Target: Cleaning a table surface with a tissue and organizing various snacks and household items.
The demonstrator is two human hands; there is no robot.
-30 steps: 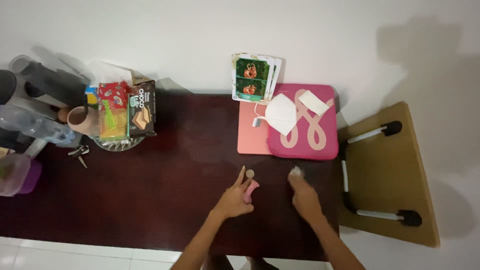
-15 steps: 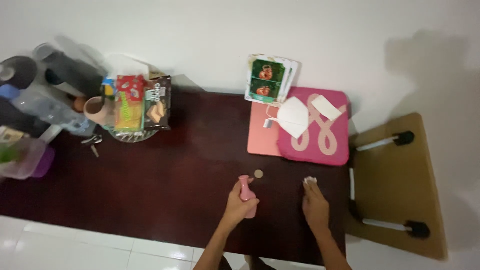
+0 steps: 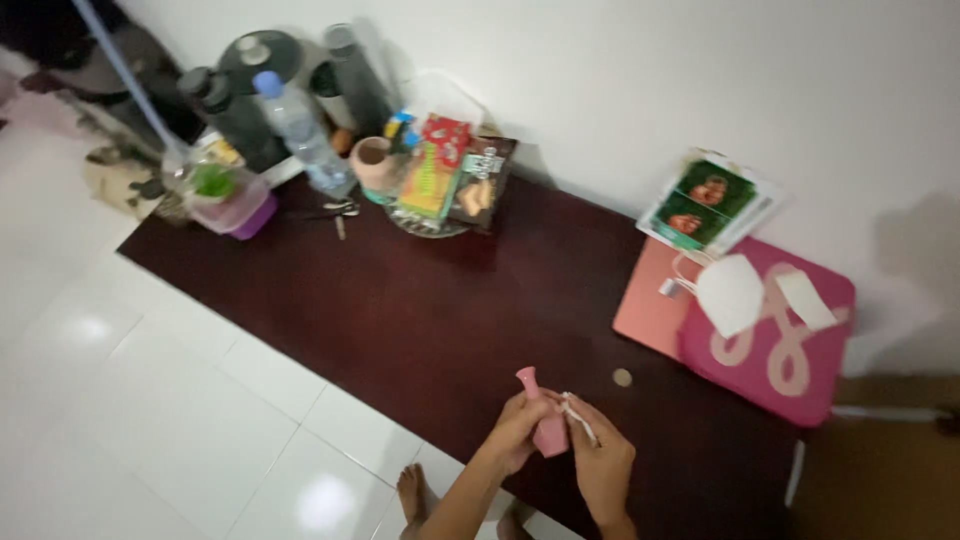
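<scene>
At the near edge of the dark table point(image 3: 400, 310), the left hand point(image 3: 515, 432) is closed around a small pink vase point(image 3: 545, 420), upright, mouth toward the far-left. The right hand point(image 3: 603, 462) touches its side, pinching a white cloth point(image 3: 577, 415). Just beyond lies a coin point(image 3: 622, 377). Farther back, a glass dish point(image 3: 430, 222) contains snack packets point(image 3: 440, 175).

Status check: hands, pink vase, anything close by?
Left hand grips pink vase, upright over table edge. Right hand presses white cloth to it. Coin lies apart, nothing blocking.
</scene>
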